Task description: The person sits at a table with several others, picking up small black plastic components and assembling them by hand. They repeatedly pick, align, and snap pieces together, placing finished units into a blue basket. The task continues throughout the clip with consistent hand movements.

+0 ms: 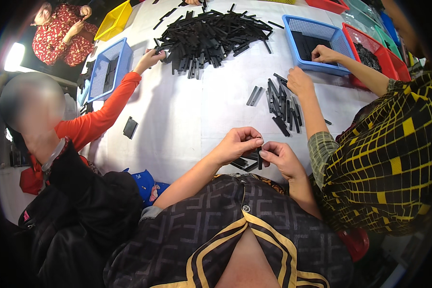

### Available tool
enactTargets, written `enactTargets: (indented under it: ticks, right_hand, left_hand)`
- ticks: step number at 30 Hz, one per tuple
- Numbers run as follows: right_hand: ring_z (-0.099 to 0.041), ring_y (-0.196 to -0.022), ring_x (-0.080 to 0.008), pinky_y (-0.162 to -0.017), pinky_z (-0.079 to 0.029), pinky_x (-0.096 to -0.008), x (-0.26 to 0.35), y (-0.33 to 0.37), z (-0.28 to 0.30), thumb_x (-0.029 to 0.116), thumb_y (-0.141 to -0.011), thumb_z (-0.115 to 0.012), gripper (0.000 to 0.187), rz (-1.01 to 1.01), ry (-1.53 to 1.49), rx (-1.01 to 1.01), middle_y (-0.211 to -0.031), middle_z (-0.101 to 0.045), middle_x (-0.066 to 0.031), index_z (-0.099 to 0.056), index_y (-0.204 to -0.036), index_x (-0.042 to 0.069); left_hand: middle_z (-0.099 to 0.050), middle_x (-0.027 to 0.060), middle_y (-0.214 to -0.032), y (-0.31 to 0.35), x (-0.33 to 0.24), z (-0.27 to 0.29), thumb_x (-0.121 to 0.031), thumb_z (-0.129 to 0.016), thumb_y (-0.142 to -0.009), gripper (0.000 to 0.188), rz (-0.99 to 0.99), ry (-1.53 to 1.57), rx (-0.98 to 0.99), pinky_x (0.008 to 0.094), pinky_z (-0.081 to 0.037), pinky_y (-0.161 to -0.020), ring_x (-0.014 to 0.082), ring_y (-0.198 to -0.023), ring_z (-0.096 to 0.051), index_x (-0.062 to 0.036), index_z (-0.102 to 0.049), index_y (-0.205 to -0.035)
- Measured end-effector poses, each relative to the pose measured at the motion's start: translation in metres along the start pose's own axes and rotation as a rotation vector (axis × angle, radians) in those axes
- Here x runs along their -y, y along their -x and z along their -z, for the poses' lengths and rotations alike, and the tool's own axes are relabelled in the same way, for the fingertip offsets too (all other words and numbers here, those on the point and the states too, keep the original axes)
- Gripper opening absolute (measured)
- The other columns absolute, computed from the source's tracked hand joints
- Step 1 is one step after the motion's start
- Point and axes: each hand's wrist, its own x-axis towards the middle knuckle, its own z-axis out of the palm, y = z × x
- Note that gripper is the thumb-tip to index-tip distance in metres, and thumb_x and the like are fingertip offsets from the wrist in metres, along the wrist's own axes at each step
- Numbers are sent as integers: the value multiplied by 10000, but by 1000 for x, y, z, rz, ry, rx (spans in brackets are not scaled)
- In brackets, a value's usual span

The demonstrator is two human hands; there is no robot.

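Observation:
Close to my chest, at the table's near edge, a short black strip (259,158) stands upright between my two hands. The fingertips of my left hand (240,145) pinch its upper end. My right hand (282,161) grips it from the right with thumb and fingers. More black strips (245,164) lie beneath my hands, partly hidden by them. Farther off to the right is a loose pile of black strips (284,105), with a couple of greyer strips (254,96) beside it.
A big heap of black strips (209,38) covers the far middle of the white table (177,120). Blue baskets (343,44) (125,53) and a red basket (386,55) stand along the sides. Co-workers' arms reach in from left (98,113) and right (312,113).

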Motion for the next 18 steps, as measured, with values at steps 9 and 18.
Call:
enactTargets:
  ticks: [9, 18]
  right_hand:
    - [-537, -697, -149, -633, -439, -271, 12, 4, -29, 282, -944, -411, 313, -127, -657, 80, -777, -564, -54, -555, -881, 11]
    - [-481, -609, -151, -594, -411, -258, 27, -6, -43, 253, -938, -412, 301, -27, -482, -60, -661, -490, -44, -488, -744, 37]
  left_hand:
    - [-522, 17, -642, 4, -15, -10, -174, -584, -864, 150, -1, 180, -25, 199, -392, -453, 105, -506, -544, -37, -532, -834]
    - [-507, 6, -624, 4, -32, -24, -162, -589, -859, 148, -108, 153, -180, 204, -377, -419, 91, -485, -512, -43, -523, -802]
